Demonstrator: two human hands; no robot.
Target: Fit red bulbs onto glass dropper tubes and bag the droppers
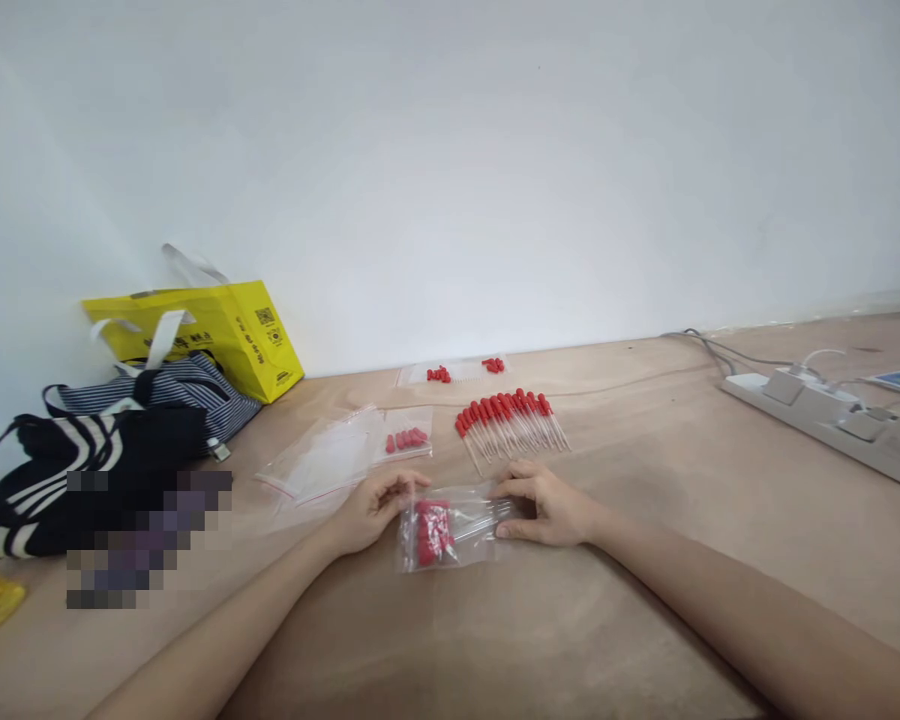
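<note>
A clear zip bag (474, 515) lies on the table between my hands, with red rubber bulbs (433, 530) at its left end and thin clear tubes toward its right. My left hand (375, 508) is at the bag's upper left corner, fingers curled with the thumb against its edge. My right hand (544, 503) grips the right end, fingers above and thumb below, partly covering the tube ends. Just behind the bag lies a fanned row of red-bulbed droppers (510, 418). A flat bag with several pinkish-red bulbs (406, 440) rests behind my left hand.
Flat clear zip bags (322, 455) lie at left. Near the wall, another clear bag (461, 372) has small red pieces at both ends. A yellow bag (259, 345), a striped pouch (195, 395) and a black bag (112, 460) stand left. A plugged-in power strip (832, 425) lies right.
</note>
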